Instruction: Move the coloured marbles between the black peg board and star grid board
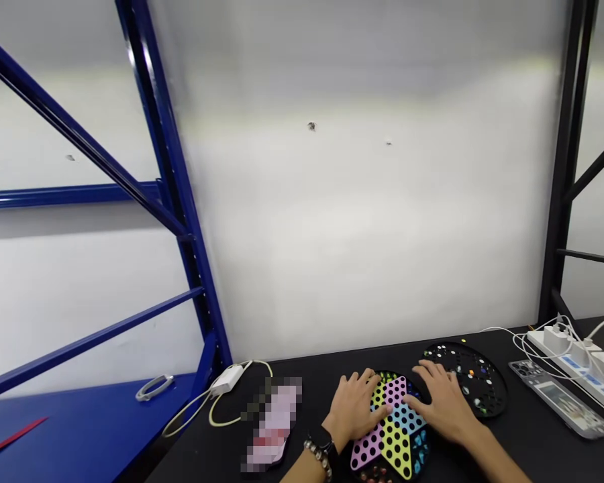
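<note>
A round Chinese checkers board [392,436] with pink, yellow and blue star points lies on the black table [513,443]. My left hand [355,404] lies flat on its left part, fingers spread, holding nothing. My right hand [445,401] rests open between that board and a second black round board [476,379] with several small coloured marbles in its holes. A bead bracelet and dark watch sit on my left wrist.
A white power strip [584,362] with plugs and cables runs along the right edge, a phone [558,397] beside it. A white charger with cable [226,380] and a blurred-out object [274,422] lie at left. Blue shelving [181,221] stands left, black shelving [564,201] right.
</note>
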